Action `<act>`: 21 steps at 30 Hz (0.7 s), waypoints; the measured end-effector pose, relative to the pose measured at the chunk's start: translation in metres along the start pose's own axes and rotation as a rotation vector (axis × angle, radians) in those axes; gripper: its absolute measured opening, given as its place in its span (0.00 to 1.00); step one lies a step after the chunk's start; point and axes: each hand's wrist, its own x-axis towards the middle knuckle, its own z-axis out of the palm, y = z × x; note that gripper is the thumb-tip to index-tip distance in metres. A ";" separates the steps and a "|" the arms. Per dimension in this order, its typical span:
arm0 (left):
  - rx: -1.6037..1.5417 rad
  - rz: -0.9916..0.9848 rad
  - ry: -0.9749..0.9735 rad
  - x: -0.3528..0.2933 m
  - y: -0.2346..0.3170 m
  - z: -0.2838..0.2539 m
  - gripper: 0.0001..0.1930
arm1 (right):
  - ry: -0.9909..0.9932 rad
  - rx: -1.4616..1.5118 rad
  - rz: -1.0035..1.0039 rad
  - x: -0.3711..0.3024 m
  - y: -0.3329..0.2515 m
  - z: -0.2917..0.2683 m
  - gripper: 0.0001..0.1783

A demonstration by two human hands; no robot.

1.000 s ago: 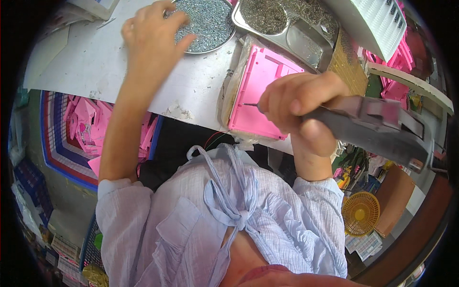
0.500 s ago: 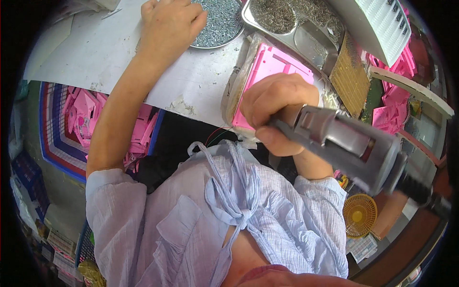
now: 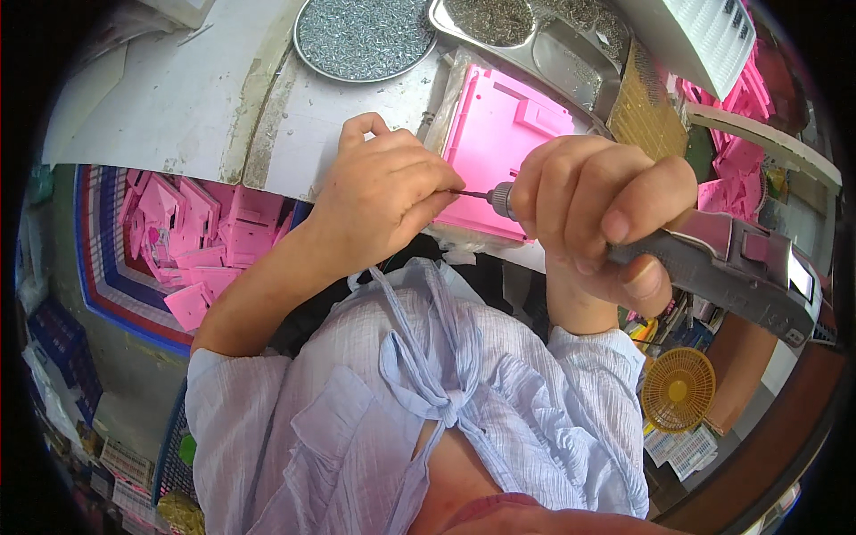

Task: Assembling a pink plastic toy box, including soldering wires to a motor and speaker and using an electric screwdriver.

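Note:
My right hand [image 3: 602, 209] is wrapped round a dark electric screwdriver [image 3: 744, 276], held nearly level with its thin bit pointing left. The fingertips of my left hand [image 3: 388, 192] are pinched together at the tip of that bit; whatever they hold there is too small to make out. Below the bit, on a padded wrap at the table edge, lies a flat pink plastic part [image 3: 490, 134] with slots and raised ribs. Just beyond my left hand stands a round metal dish [image 3: 357, 80] heaped with small silvery screws [image 3: 364, 36].
A compartmented steel tray [image 3: 557, 58] with darker small screws stands behind the pink part, beside a brown cardboard piece [image 3: 646, 111]. Below the table at left is a blue-edged crate [image 3: 94, 241] of pink parts. A yellow basket [image 3: 655, 379] sits low at right.
My left hand has come from the dish of screws toward me and right, to the bit tip. My right hand has turned the screwdriver, so its bit now shows above the pink part.

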 end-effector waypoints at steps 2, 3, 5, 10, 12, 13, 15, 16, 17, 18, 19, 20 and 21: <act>0.029 0.012 -0.006 -0.001 0.000 -0.001 0.09 | -0.001 0.043 -0.005 -0.003 0.003 0.000 0.17; 0.038 0.019 -0.012 -0.002 0.001 -0.001 0.09 | 0.004 0.033 -0.003 -0.004 0.002 0.002 0.17; 0.097 0.056 -0.001 -0.001 0.002 -0.002 0.10 | 0.016 -0.022 0.003 -0.005 0.000 0.006 0.16; 0.114 0.089 0.044 -0.004 0.003 0.000 0.11 | 0.000 -0.055 -0.001 -0.005 -0.005 0.009 0.15; 0.093 0.088 0.052 -0.005 0.004 0.001 0.11 | 0.029 -0.042 0.014 -0.008 -0.005 0.012 0.16; 0.132 0.099 0.012 -0.007 0.003 0.000 0.13 | 0.041 -0.024 0.022 -0.009 -0.004 0.013 0.16; 0.208 0.121 -0.067 -0.012 0.003 -0.004 0.17 | 0.060 0.039 0.047 -0.014 -0.001 0.014 0.17; 0.140 0.117 -0.053 -0.009 0.005 -0.004 0.19 | 0.075 0.060 0.060 -0.018 0.000 0.015 0.16; 0.071 0.114 -0.039 -0.003 0.009 -0.004 0.21 | 0.103 0.059 0.076 -0.024 0.000 0.018 0.16; 0.052 0.112 -0.081 -0.002 0.009 -0.004 0.23 | 0.109 0.049 0.090 -0.029 0.003 0.019 0.15; 0.033 0.108 -0.124 -0.002 0.008 -0.004 0.25 | 0.114 0.039 0.104 -0.035 0.007 0.020 0.15; 0.059 0.108 -0.224 -0.006 0.001 -0.005 0.26 | 0.100 0.016 0.116 -0.040 0.011 0.019 0.14; 0.082 0.113 -0.326 -0.007 -0.003 -0.005 0.28 | 0.094 -0.030 0.108 -0.040 0.014 0.022 0.13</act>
